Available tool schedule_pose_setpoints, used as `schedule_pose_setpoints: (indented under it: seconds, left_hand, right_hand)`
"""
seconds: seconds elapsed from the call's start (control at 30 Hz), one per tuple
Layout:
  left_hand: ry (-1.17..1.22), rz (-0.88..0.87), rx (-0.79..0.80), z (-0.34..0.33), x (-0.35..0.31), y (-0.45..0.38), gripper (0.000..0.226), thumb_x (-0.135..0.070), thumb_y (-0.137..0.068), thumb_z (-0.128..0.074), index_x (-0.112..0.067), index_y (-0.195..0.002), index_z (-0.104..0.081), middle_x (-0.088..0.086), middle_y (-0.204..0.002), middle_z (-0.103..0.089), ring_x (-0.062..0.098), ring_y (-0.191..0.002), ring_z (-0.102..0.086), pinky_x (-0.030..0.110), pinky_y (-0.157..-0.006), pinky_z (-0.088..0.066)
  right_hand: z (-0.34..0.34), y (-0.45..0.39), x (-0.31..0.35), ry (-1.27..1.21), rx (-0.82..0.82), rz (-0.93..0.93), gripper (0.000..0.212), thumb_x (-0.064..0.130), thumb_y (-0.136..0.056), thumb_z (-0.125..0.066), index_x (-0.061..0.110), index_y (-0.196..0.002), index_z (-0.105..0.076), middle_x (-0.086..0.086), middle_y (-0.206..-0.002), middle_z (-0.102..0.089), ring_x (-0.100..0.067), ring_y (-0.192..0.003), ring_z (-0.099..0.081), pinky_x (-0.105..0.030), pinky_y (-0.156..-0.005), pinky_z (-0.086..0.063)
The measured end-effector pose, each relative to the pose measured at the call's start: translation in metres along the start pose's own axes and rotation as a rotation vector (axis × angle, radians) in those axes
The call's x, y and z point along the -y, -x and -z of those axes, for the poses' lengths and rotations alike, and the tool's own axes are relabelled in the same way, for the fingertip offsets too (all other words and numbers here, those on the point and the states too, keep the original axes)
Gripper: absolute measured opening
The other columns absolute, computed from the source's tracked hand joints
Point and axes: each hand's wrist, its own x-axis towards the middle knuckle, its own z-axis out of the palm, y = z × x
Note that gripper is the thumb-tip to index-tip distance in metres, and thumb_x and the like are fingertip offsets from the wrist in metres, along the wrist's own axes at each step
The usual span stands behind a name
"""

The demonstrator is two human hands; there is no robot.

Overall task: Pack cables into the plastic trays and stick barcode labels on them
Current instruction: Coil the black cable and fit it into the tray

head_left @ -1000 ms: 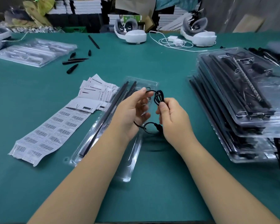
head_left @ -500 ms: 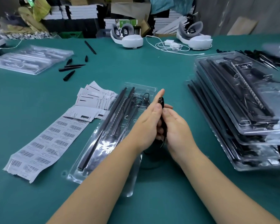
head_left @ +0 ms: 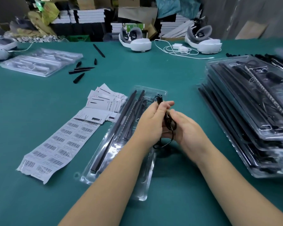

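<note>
**A:** Head view, and both hands are up over the open plastic tray (head_left: 160, 92) on the green table (head_left: 178, 75). What has the left hand (head_left: 149, 123) got?

**B:** A thin black cable (head_left: 168, 121), bunched into loops. Its fingers are curled round the bundle, with the top loops poking out above the fingertips.

**A:** And the right hand (head_left: 187, 128)?

**B:** Pressed in close on the other side, thumb and fingers pinching the same cable lower down. One loop dangles beneath both palms.

**A:** So the cable's off the tray?

**B:** Held just above it. Long black rods (head_left: 114, 136) lie in the tray's slots.

**A:** Labels?

**B:** A barcode label sheet (head_left: 55, 144) lies left of the tray, with printed cards (head_left: 104, 98) fanned at its far end. A stack of filled trays (head_left: 255, 115) sits well to the right.
</note>
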Motion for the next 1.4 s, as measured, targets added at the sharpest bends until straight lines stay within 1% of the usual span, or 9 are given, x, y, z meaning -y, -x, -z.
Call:
schedule_pose_setpoints:
  seconds: [0.17, 0.37, 0.5, 0.6, 0.73, 0.9, 1.1, 1.27, 1.4]
  left_hand:
    - [0.119, -0.04, -0.088, 0.011, 0.0, -0.011, 0.023, -0.023, -0.103, -0.042, -0.013, -0.088, -0.056, 0.0, -0.079, -0.074, 0.015, -0.074, -0.069, 0.04, -0.078, -0.056]
    - [0.335, -0.018, -0.215, 0.019, 0.0, -0.02, 0.024, -0.022, -0.103, -0.04, -0.013, -0.083, -0.048, -0.002, -0.06, -0.067, 0.015, -0.057, -0.065, 0.028, -0.06, -0.055]
    - [0.396, -0.04, -0.298, 0.02, -0.001, -0.024, 0.025, -0.022, -0.104, -0.037, -0.013, -0.082, -0.043, -0.007, -0.048, -0.046, 0.01, -0.044, -0.05, 0.031, -0.054, -0.053]
    - [0.405, -0.009, -0.309, 0.017, 0.0, -0.025, 0.023, -0.026, -0.104, -0.037, -0.016, -0.084, -0.043, -0.01, -0.048, -0.035, 0.007, -0.041, -0.034, 0.021, -0.044, -0.044]
    - [0.405, 0.044, -0.251, 0.02, -0.001, -0.029, 0.024, -0.028, -0.104, -0.038, -0.017, -0.083, -0.041, -0.011, -0.047, -0.031, 0.005, -0.038, -0.022, 0.016, -0.033, -0.022]
    - [-0.028, 0.096, -0.049, 0.019, 0.0, -0.025, 0.024, -0.028, -0.102, -0.042, -0.015, -0.081, -0.045, -0.013, -0.043, -0.034, 0.004, -0.035, -0.025, 0.014, -0.036, -0.021]
    - [-0.575, -0.055, 0.032, 0.012, 0.005, -0.02, 0.027, -0.034, -0.099, -0.044, -0.023, -0.08, -0.059, -0.013, -0.061, -0.05, 0.0, -0.055, -0.045, 0.022, -0.057, -0.035]
    - [-0.556, -0.05, 0.042, 0.013, 0.007, -0.017, 0.03, -0.036, -0.099, -0.043, -0.023, -0.073, -0.051, -0.017, -0.05, -0.048, 0.0, -0.048, -0.042, 0.021, -0.053, -0.032]
    - [-0.51, -0.026, 0.095, 0.012, 0.004, -0.014, 0.035, -0.038, -0.099, -0.043, -0.021, -0.069, -0.047, -0.014, -0.052, -0.051, 0.004, -0.045, -0.04, 0.027, -0.054, -0.033]
  right_hand:
    - [0.0, 0.002, 0.0, 0.479, -0.019, -0.029, 0.032, -0.002, -0.081, -0.064, 0.01, -0.11, -0.058, -0.004, -0.078, -0.057, -0.016, -0.072, -0.051, -0.03, -0.07, -0.043]
    - [0.007, 0.005, 0.007, 1.003, -0.078, 0.057, 0.018, 0.014, -0.081, -0.063, 0.028, -0.071, -0.065, 0.011, -0.065, -0.065, 0.0, -0.061, -0.056, -0.012, -0.063, -0.043]
    - [0.02, 0.0, 0.014, 0.592, -0.287, -0.056, 0.019, 0.012, -0.089, -0.057, 0.018, -0.074, -0.065, 0.004, -0.063, -0.069, -0.012, -0.071, -0.062, -0.029, -0.079, -0.047]
    - [0.02, -0.002, 0.016, 0.141, -0.345, -0.082, 0.017, 0.012, -0.095, -0.05, 0.01, -0.081, -0.059, 0.005, -0.044, -0.049, -0.014, -0.05, -0.056, -0.033, -0.071, -0.05]
    - [0.015, 0.003, 0.01, 0.558, -0.271, 0.031, 0.018, 0.018, -0.091, -0.057, 0.019, -0.074, -0.062, 0.008, -0.043, -0.038, -0.007, -0.04, -0.034, -0.024, -0.053, -0.039]
    - [0.012, 0.008, 0.004, 1.113, -0.247, 0.595, 0.006, 0.025, -0.084, -0.067, 0.024, -0.084, -0.072, 0.002, -0.066, -0.057, -0.01, -0.065, -0.048, -0.021, -0.066, -0.039]
    - [0.017, 0.005, 0.003, 1.127, -0.271, 0.195, 0.023, 0.042, -0.086, -0.061, 0.021, -0.077, -0.054, 0.008, -0.057, -0.059, -0.01, -0.056, -0.053, -0.029, -0.061, -0.045]
    - [0.018, 0.004, 0.01, 0.223, -0.346, 0.104, 0.014, 0.014, -0.076, -0.054, 0.018, -0.088, -0.05, 0.002, -0.05, -0.051, -0.012, -0.041, -0.031, -0.018, -0.038, -0.026]
    - [0.021, 0.006, 0.018, -0.11, -0.263, 0.067, 0.011, 0.002, -0.088, -0.048, 0.01, -0.092, -0.054, -0.01, -0.069, -0.07, -0.012, -0.044, -0.052, -0.02, -0.043, -0.043]
